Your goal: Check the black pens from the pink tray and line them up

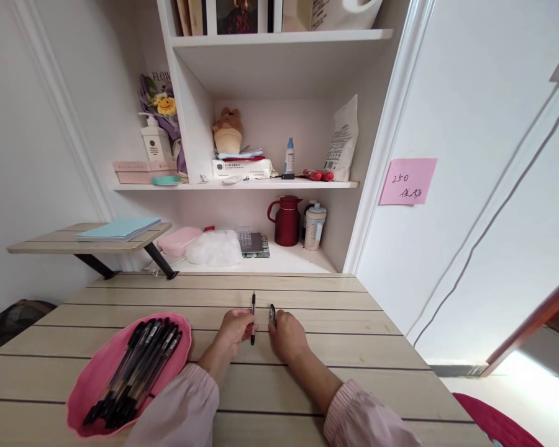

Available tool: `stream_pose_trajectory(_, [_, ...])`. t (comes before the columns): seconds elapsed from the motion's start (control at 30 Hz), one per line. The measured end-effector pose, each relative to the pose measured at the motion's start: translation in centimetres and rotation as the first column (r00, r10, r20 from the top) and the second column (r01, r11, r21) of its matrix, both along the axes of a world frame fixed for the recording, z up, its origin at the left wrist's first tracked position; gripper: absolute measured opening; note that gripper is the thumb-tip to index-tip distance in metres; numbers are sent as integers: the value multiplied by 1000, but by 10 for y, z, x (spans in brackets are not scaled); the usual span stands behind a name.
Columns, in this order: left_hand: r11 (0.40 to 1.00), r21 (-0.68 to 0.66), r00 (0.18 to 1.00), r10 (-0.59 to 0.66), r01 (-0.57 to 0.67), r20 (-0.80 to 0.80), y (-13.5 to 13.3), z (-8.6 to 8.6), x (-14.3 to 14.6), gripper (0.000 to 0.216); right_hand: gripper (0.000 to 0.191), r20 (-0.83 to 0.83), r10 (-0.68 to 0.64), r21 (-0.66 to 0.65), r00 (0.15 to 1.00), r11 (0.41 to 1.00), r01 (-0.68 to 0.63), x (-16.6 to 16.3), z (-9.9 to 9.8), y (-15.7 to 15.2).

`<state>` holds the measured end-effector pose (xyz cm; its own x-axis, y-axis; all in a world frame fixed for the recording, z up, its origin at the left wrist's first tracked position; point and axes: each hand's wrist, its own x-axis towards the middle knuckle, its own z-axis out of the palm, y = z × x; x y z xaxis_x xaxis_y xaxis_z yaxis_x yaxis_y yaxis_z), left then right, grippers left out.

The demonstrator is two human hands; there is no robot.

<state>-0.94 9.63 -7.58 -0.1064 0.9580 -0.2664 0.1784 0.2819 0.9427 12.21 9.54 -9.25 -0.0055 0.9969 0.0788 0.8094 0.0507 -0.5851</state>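
Over the wooden tabletop (307, 385), my left hand (233, 329) is closed around a slim gel pen (253, 323), which stands upright with its thin bare tip pointing up. To its right, my right hand (289, 335) grips a small black pen cap (272, 313) with a pale clip, partly covered by the fingers. A gap separates cap and pen. At the left, a pink scalloped tray (182, 323) carries a heap of several black capped pens (137, 366), close to my left forearm.
A small raised shelf (51, 239) with blue paper (118, 228) on it stands at the back left. Behind the table, a white cabinet holds a red thermos jug (287, 222), a tumbler (314, 228), a pink container (181, 241) and a white fluffy bundle (214, 248).
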Motion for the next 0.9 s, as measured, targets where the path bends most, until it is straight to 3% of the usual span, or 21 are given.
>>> stream_pose_trajectory(0.13, [1000, 20, 985, -27, 24, 172, -22, 1, -2, 16, 12, -130, 18, -4, 991, 1000, -19, 13, 1, 0])
stream_pose_trajectory(0.27, [995, 67, 973, -91, 79, 214, -39, -1, 1, 18, 9, -359, 13, -25, 933, 999, -24, 33, 2, 1])
stream_pose_trajectory(0.53, [969, 131, 961, -229, 209, 158, -49, -4, 10, 27, 23, -761, -94, -119, 641, 993, 4, 49, 9, 3])
stream_pose_trajectory(0.73, [958, 133, 954, -271, 255, 125, -44, -12, 10, 20, 30, -947, -133, -138, 293, 990, 6, 40, 22, 0])
stream_pose_trajectory(0.9, [954, 126, 951, -286, 272, 116, -43, -16, 9, 21, 31, -947, -103, -115, 303, 993, -23, 36, 23, -1])
